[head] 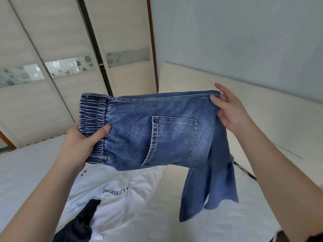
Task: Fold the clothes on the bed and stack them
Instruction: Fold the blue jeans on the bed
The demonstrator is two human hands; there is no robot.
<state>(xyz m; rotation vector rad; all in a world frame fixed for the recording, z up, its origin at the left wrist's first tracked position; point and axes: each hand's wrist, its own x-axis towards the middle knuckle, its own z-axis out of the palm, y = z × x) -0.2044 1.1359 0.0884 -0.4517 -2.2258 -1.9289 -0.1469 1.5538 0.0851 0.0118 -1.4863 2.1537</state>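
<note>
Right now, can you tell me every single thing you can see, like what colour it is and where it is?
jeans: one pair, blue denim, held up in the air over the bed, legs hanging down on the right
white T-shirt: one, white with black letters, lying crumpled on the bed under the jeans
dark garment: one, black or navy, lying on the T-shirt at the bottom left
bed: one, white cover, across the bottom
wardrobe: one, cream sliding doors with a flowered strip, at the back left
wall: pale blue, at the back right
left hand: grips the elastic waistband
right hand: pinches the jeans' far edge with its thumb
</note>
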